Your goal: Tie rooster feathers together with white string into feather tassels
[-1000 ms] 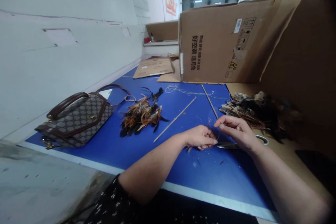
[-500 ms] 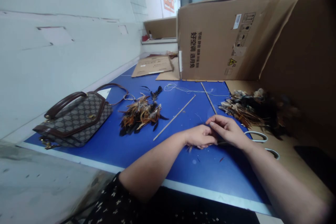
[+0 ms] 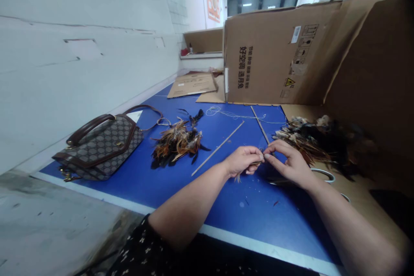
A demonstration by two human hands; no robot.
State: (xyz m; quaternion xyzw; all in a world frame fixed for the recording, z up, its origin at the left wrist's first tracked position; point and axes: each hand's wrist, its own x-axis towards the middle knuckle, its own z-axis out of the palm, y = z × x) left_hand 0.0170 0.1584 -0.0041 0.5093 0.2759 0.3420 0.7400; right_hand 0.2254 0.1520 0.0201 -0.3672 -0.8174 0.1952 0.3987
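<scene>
Box printed sideways 好空调 选月兔, smaller line beginning 节能 静音, yellow warning triangle, handling symbols, white label too small to read

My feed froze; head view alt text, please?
The left hand holds a feather tuft over a blue table; the right hand is close, its grip unclear. Scissors lie beneath the right hand, feather piles either side, a handbag far left.

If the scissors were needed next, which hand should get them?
Probably the right hand: the scissors lie close by its wrist. The left hand is farther away and seems to hold small feathers.
</scene>
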